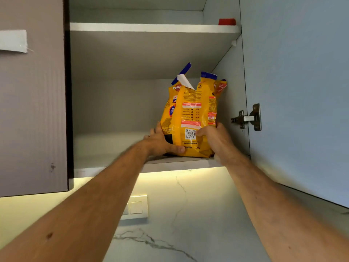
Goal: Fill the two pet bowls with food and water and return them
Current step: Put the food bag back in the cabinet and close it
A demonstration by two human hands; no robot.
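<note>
A yellow pet food bag (194,112) with a torn-open top stands upright on the bottom shelf (105,148) of an open wall cabinet, near its right wall. My left hand (160,141) grips the bag's lower left side, thumb across the front. On the lower right side my right hand (217,138) holds the bag, thumb pressed by the QR code. Both arms reach upward. No pet bowls are in view.
The cabinet door (298,91) hangs open on the right, its hinge (249,118) close to my right hand. A closed door (32,110) is on the left. A red object (227,21) sits on the upper shelf. Below are a marble backsplash and a wall switch (137,207).
</note>
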